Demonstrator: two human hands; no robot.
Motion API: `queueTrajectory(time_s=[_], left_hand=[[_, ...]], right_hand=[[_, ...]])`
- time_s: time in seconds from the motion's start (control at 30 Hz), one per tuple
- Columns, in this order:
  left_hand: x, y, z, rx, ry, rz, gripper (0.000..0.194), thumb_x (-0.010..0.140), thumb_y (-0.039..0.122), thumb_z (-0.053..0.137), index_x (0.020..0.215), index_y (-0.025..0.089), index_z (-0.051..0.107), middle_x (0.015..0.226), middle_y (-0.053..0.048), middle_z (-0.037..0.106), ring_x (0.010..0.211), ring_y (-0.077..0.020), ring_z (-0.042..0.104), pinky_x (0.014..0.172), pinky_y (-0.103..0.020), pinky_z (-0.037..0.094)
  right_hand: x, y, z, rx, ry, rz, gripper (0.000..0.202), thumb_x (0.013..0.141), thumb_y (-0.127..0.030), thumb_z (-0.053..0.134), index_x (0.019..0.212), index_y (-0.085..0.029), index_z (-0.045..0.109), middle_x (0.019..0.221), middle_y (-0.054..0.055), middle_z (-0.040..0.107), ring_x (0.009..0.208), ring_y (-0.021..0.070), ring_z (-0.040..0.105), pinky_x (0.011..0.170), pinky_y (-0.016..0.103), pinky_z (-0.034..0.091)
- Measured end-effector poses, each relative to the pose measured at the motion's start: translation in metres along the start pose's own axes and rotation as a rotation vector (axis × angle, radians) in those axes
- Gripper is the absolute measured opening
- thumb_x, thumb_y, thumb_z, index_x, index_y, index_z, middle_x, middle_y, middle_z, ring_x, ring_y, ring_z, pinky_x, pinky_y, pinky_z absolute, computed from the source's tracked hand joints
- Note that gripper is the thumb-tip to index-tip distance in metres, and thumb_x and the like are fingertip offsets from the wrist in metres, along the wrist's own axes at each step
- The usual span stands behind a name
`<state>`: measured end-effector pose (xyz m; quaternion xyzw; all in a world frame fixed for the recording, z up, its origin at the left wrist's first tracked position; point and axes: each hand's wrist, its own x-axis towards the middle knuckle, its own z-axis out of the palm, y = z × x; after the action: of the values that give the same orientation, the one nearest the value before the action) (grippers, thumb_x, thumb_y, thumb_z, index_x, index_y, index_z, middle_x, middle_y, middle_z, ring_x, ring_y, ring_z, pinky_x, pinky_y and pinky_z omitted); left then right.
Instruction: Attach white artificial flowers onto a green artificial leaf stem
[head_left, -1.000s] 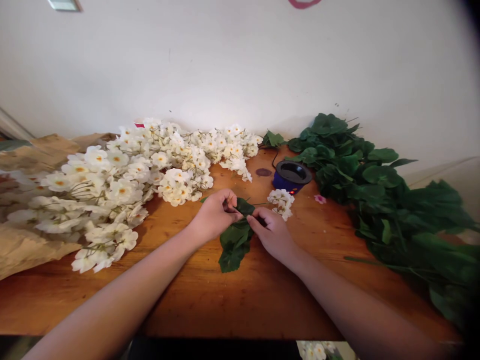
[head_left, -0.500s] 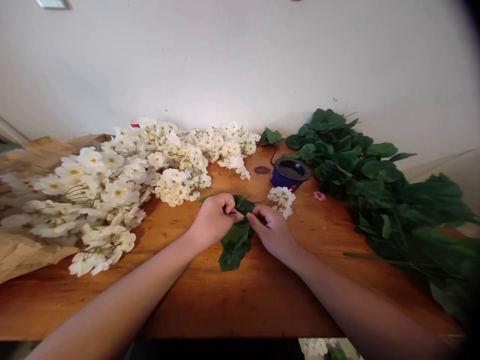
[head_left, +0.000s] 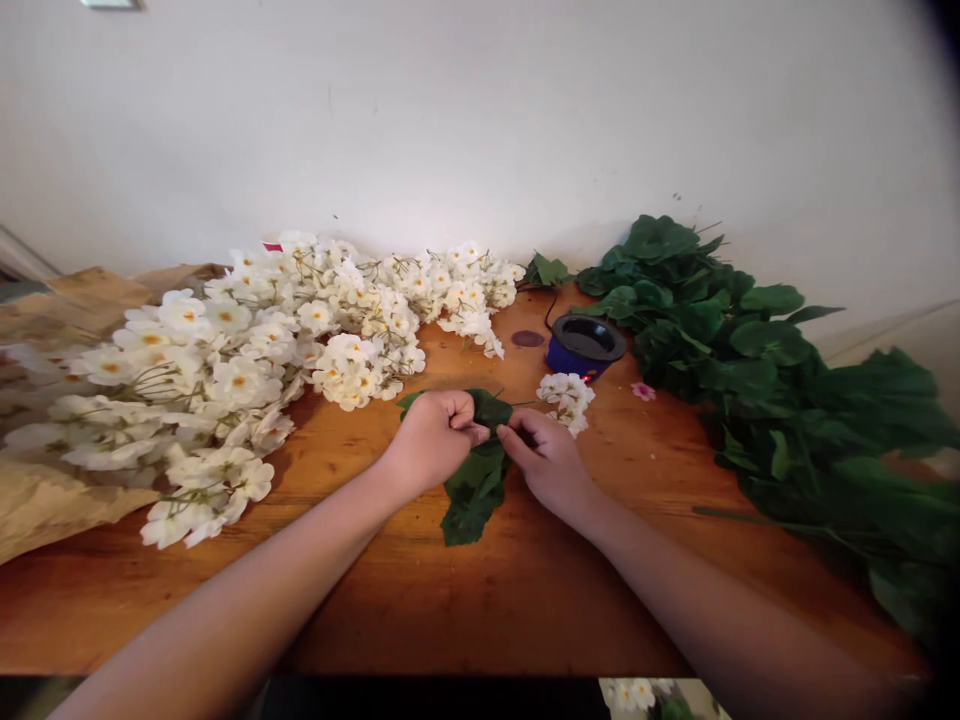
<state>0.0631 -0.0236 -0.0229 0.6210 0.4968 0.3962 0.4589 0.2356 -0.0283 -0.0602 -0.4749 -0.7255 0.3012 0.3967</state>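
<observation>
Over the middle of the wooden table, my left hand [head_left: 439, 437] is closed, its fingers pinched at the stem of a green leaf sprig [head_left: 475, 490]. Close on its right, my right hand [head_left: 546, 458] pinches at the same stem with thumb and forefinger. Dark green leaves hang below and show behind my fingers. A small bunch of white flowers [head_left: 567, 402] lies just beyond my right hand, with a thin stem running toward the leaves. The exact grip points are partly hidden by my fingers.
White flowers with yellow centres [head_left: 240, 380] are heaped at the left by brown paper [head_left: 67, 505]. A blue pot with a black rim [head_left: 585, 345] and lit red light stands behind my right hand. Green leaves [head_left: 765, 340] pile up at the right, near a small pink flower [head_left: 643, 391].
The whole view has shifted slightly. Both hands keep almost the same pose at the leaf sprig.
</observation>
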Motion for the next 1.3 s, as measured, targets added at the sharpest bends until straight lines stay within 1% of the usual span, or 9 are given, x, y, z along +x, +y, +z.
queueTrajectory(time_s=[0.13, 0.23, 0.5, 0.63, 0.77, 0.9, 1.07, 1.17, 1.3], left_hand=[[0.0002, -0.002, 0.0005, -0.008, 0.004, -0.017, 0.041, 0.066, 0.02, 0.063, 0.059, 0.02, 0.022, 0.055, 0.007, 0.026, 0.053, -0.0068, 0.029, 0.051, -0.021, 0.025], [0.0008, -0.0044, 0.0008, -0.009, -0.004, -0.033, 0.043, 0.065, 0.021, 0.064, 0.059, 0.02, 0.022, 0.054, 0.008, 0.025, 0.052, -0.0066, 0.027, 0.05, -0.021, 0.024], [0.0013, -0.0078, 0.0009, -0.035, 0.004, -0.016, 0.043, 0.066, 0.02, 0.063, 0.06, 0.02, 0.021, 0.055, 0.008, 0.022, 0.052, -0.0065, 0.025, 0.051, -0.022, 0.023], [0.0009, -0.0076, 0.0022, -0.07, 0.013, -0.017, 0.043, 0.066, 0.021, 0.063, 0.061, 0.02, 0.021, 0.056, 0.008, 0.022, 0.052, -0.0066, 0.024, 0.051, -0.022, 0.022], [0.0002, -0.0065, 0.0038, -0.097, 0.033, -0.014, 0.044, 0.066, 0.023, 0.065, 0.06, 0.02, 0.021, 0.055, 0.008, 0.024, 0.052, -0.0065, 0.024, 0.051, -0.022, 0.022], [0.0007, -0.0075, 0.004, -0.135, 0.048, -0.013, 0.045, 0.065, 0.022, 0.066, 0.06, 0.02, 0.021, 0.055, 0.008, 0.024, 0.051, -0.0065, 0.025, 0.051, -0.022, 0.023], [0.0015, -0.0092, 0.0039, -0.165, 0.024, -0.039, 0.046, 0.064, 0.021, 0.066, 0.061, 0.021, 0.02, 0.053, 0.009, 0.024, 0.05, -0.0058, 0.024, 0.051, -0.021, 0.025], [0.0017, -0.009, 0.0038, -0.19, 0.038, -0.046, 0.046, 0.062, 0.021, 0.068, 0.061, 0.021, 0.021, 0.052, 0.009, 0.026, 0.05, -0.0057, 0.027, 0.051, -0.021, 0.027], [0.0013, -0.0083, 0.0046, -0.209, 0.025, -0.07, 0.048, 0.062, 0.022, 0.069, 0.06, 0.021, 0.021, 0.052, 0.009, 0.026, 0.05, -0.0055, 0.027, 0.052, -0.021, 0.028]], right_hand=[[0.0003, 0.0006, -0.0002, -0.003, -0.04, -0.015, 0.027, 0.09, -0.029, 0.051, 0.066, -0.021, 0.044, 0.063, -0.002, 0.046, 0.061, 0.0143, 0.044, 0.058, 0.027, 0.033], [0.0008, 0.0016, 0.0, 0.016, -0.01, 0.001, 0.026, 0.091, -0.03, 0.051, 0.067, -0.021, 0.046, 0.064, -0.002, 0.047, 0.062, 0.0147, 0.045, 0.058, 0.027, 0.033], [0.0013, 0.0027, 0.0008, 0.047, -0.009, -0.004, 0.025, 0.091, -0.03, 0.051, 0.068, -0.021, 0.047, 0.066, -0.002, 0.048, 0.063, 0.0146, 0.046, 0.058, 0.027, 0.034], [0.001, 0.0029, 0.0005, 0.028, -0.06, -0.017, 0.026, 0.09, -0.03, 0.051, 0.066, -0.021, 0.044, 0.064, -0.002, 0.045, 0.062, 0.0145, 0.044, 0.058, 0.027, 0.033], [0.001, 0.0035, 0.0003, 0.044, -0.016, -0.011, 0.025, 0.091, -0.032, 0.051, 0.068, -0.021, 0.046, 0.066, -0.001, 0.046, 0.063, 0.0151, 0.045, 0.058, 0.027, 0.033], [0.0012, 0.0041, 0.0005, 0.037, -0.052, -0.009, 0.027, 0.091, -0.032, 0.051, 0.067, -0.022, 0.045, 0.064, -0.002, 0.045, 0.062, 0.015, 0.044, 0.058, 0.027, 0.033], [0.0009, 0.0045, 0.0007, 0.083, -0.033, 0.008, 0.024, 0.092, -0.033, 0.049, 0.071, -0.021, 0.048, 0.069, 0.0, 0.05, 0.066, 0.0156, 0.048, 0.06, 0.027, 0.036], [0.0007, 0.0039, 0.0009, 0.045, -0.052, -0.009, 0.025, 0.091, -0.031, 0.051, 0.068, -0.021, 0.046, 0.066, -0.002, 0.047, 0.062, 0.0149, 0.045, 0.058, 0.027, 0.034], [0.0012, 0.0027, -0.0001, 0.047, -0.025, -0.012, 0.026, 0.091, -0.031, 0.05, 0.068, -0.021, 0.046, 0.066, -0.002, 0.047, 0.063, 0.0149, 0.045, 0.058, 0.027, 0.034]])
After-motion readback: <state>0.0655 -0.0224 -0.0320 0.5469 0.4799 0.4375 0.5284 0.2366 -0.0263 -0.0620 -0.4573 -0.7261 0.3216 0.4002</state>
